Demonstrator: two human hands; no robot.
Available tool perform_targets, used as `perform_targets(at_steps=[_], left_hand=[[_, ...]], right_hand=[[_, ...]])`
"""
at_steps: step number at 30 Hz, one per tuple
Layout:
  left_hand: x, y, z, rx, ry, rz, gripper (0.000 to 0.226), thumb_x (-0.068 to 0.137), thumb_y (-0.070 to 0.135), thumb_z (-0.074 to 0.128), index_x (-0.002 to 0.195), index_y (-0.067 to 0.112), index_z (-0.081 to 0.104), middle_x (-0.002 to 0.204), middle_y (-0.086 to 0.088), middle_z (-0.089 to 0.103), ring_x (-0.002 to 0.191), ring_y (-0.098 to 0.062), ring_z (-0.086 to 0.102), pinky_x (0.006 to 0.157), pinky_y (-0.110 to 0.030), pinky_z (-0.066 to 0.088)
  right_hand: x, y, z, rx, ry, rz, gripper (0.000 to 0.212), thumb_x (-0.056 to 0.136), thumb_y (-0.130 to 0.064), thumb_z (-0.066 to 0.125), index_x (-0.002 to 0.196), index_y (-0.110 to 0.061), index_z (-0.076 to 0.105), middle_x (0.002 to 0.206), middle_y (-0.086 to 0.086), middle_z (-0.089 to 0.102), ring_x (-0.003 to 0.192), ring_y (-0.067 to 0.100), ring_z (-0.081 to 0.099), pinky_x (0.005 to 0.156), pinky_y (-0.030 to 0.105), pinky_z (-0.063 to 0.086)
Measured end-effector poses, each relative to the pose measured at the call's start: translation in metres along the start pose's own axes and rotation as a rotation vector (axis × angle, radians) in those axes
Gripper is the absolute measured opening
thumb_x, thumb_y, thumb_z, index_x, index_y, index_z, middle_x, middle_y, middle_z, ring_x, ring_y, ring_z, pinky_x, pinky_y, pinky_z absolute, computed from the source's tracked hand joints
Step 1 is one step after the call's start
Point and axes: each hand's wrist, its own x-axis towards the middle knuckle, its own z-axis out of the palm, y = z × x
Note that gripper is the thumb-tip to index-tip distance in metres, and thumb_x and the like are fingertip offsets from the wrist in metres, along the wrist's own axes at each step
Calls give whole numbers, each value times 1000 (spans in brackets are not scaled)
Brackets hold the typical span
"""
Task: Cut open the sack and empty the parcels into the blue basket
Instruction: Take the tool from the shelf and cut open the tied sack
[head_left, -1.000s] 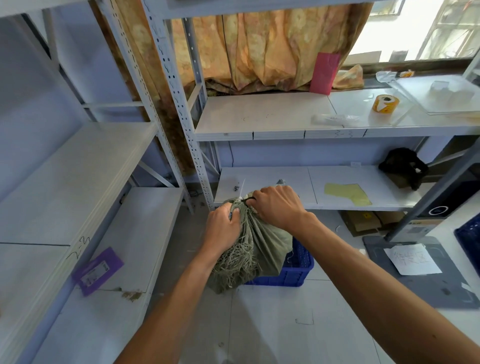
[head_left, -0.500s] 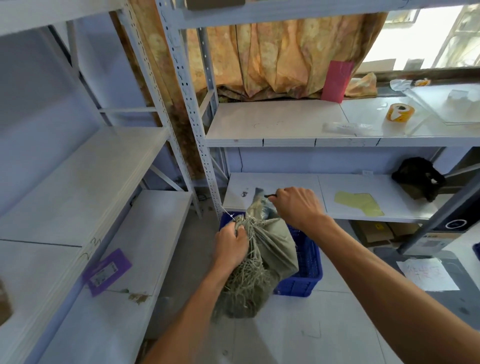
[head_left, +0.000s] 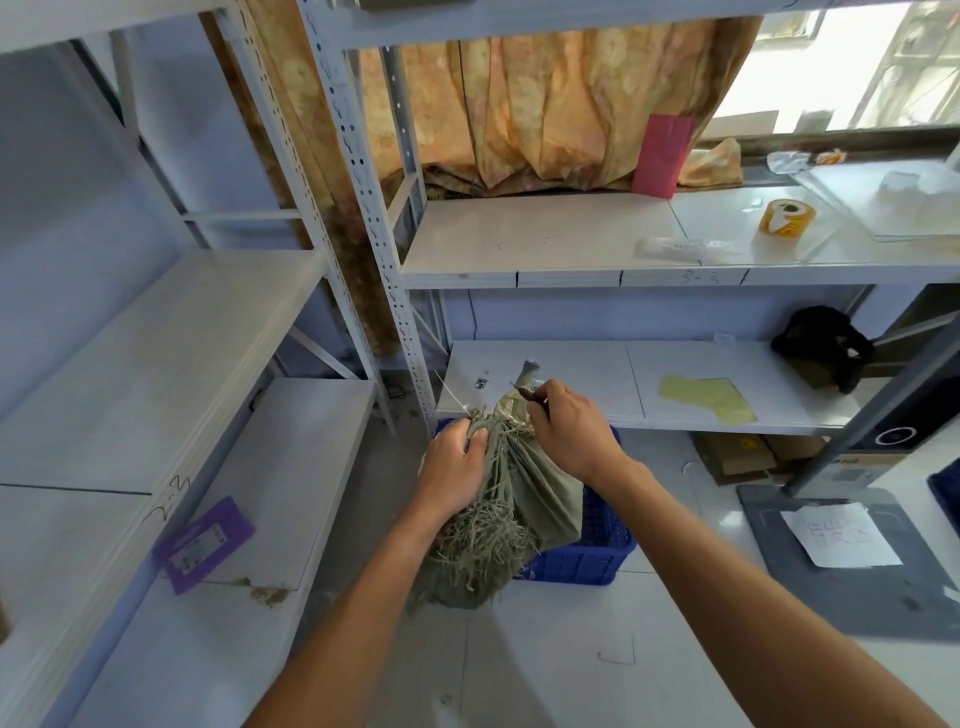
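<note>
While the left hand (head_left: 451, 470) grips the gathered neck of the green sack (head_left: 524, 493) with its fingers curled tightly around the cloth, the right hand (head_left: 569, 428) is closed on a small dark tool (head_left: 530, 396) whose tip touches the top of the neck. The sack stands upright in the blue basket (head_left: 597, 551) on the floor, and its frayed threads hang over the near side of the basket. A thin white tie (head_left: 451, 396) sticks out from the neck to the upper left. No parcels can be seen; the sack hides the inside of the basket. On the shelf edge (head_left: 675, 278) behind, handwritten marks read "3-3", and the left shelf (head_left: 171, 488) carries a mark like "2-2". A purple card (head_left: 203, 543) with a white label lies on the lower left shelf; its print is too small to read. A roll of yellow tape (head_left: 787, 218) with unreadable print sits on the upper shelf. A white paper (head_left: 839, 535) on a grey mat at the right has faint red writing, which I cannot read.
</note>
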Motion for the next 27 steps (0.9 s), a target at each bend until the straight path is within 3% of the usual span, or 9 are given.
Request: perform_targets(at_steps=[3,7,10,13,17,21,27], left_hand=[[-1,-1,-1,-18,-28,18,29,106,37,41,112,21,64,105,4,67,99,-15,63,82,-37,49],[-6,10,-6,-62,-46,-2,39,108,31,41,137,8,55,118,10,52,109,-7,51,87,-26,37],[-6,13,-5,-63,-61,5,44,108,31,41,146,9,48,130,1,59,125,-16,55,89,-22,35],[-7,16,-3,-64,-64,9,46,108,30,42,149,9,44,121,3,64,107,-6,60,76,-17,37],[-4,17,0,-85,-88,-6,55,108,34,43,154,7,34,155,-8,44,141,-19,42,105,-23,33],[-5,15,5,-78,-95,-29,57,107,35,42,155,6,32,158,-10,40,146,-22,37,112,-29,31],[-7,13,11,-56,-115,-35,57,108,37,41,156,7,31,159,-10,38,147,-22,35,115,-33,31]], right_hand=[[-6,1,2,137,49,56,23,106,-32,36,99,-19,54,78,2,64,67,25,58,59,40,42],[-14,-4,6,231,28,115,26,107,-31,33,91,-20,51,72,-4,56,63,14,50,59,37,35],[-18,-10,10,252,28,113,25,107,-22,33,101,-11,54,79,-1,57,69,20,51,65,35,35],[-21,-13,14,276,9,97,23,104,-14,34,116,-9,53,100,7,61,88,29,57,74,42,44],[-26,-17,14,298,-55,95,35,98,-6,37,131,-5,44,123,16,55,110,36,54,93,52,44],[-30,-15,16,272,-120,109,49,97,-8,37,144,1,31,134,22,47,123,39,47,103,55,39],[-36,-15,12,272,-197,137,51,97,-6,38,145,1,25,133,22,41,122,40,44,104,53,38]])
